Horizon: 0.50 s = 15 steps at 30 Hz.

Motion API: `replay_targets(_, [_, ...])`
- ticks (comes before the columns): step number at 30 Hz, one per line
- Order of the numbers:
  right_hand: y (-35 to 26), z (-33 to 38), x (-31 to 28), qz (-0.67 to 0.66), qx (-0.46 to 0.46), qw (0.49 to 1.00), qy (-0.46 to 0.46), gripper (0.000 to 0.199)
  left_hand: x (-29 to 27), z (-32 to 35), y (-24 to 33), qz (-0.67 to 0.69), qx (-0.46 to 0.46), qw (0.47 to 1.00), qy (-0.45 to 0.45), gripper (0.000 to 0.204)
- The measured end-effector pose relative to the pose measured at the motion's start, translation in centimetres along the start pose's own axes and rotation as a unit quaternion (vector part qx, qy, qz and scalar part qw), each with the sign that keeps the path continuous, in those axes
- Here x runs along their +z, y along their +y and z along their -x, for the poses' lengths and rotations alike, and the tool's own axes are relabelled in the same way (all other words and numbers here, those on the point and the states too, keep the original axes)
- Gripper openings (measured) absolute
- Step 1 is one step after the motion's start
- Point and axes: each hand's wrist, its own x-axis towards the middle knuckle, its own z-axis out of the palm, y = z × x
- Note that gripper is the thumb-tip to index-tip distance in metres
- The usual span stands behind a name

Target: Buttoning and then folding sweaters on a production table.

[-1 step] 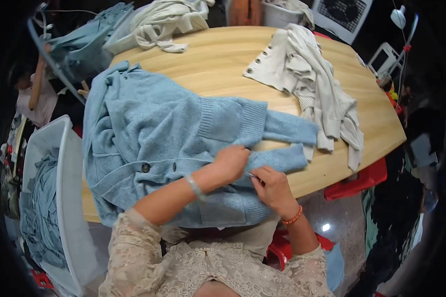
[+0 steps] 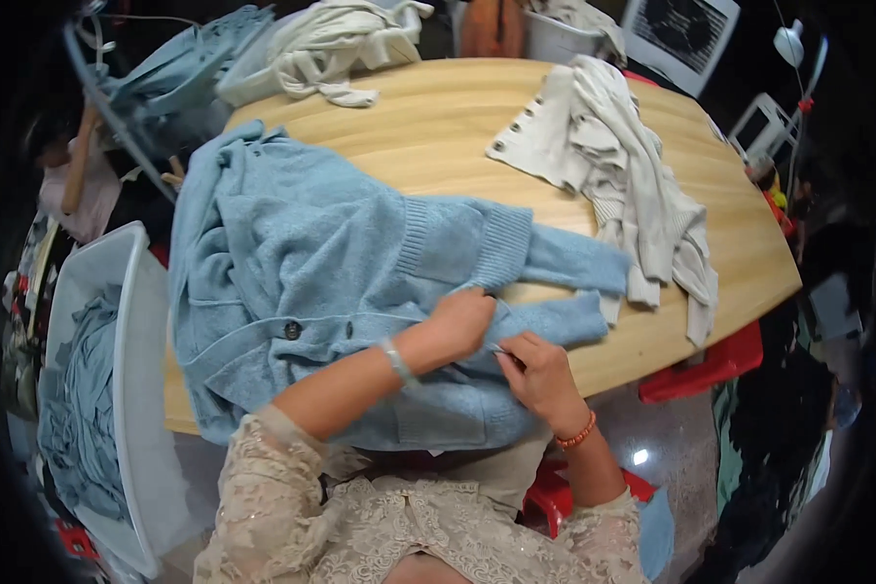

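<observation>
Pale wooden table (image 2: 438, 127) is sitting in a crowded, dim workroom; heaps of knitwear are lying along its far edge and a white plastic bin (image 2: 117, 292) of blue garments is standing at the person's left.

Blue knitted cardigan (image 2: 302, 263) is lying spread across the near-left part of the table, its hem hanging over the near edge toward the lap and its two sleeves reaching right. Cream cardigan (image 2: 613, 165) is lying crumpled just beyond the sleeve ends, touching them.

Left hand (image 2: 462, 321) is pressing flat on the blue knit near the sleeve, fingers curled down onto the cloth. Right hand (image 2: 540, 375) is pinched closed around a thin metal tool (image 2: 501, 348); too small to tell what kind.

Risk, judged: the tool tip is sitting right beside the left fingers, so a slip could nick skin or snag a stitch. The overhanging hem could drag the garment off the edge if the left hand lifts.
</observation>
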Motion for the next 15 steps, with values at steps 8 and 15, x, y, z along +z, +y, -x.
replay_targets(8, [1.1, -0.1, 1.2, -0.014, -0.004, 1.000, 0.023, 0.012, -1.3, -1.2, -0.2, 0.231, -0.064, 0.970, -0.036, 0.014])
replay_targets(15, [0.5, -0.5, 0.3, 0.012, 0.018, 0.997, 0.078, 0.031, -0.6, -1.5, -0.7, 0.420, -0.124, 0.897, -0.062, 0.020])
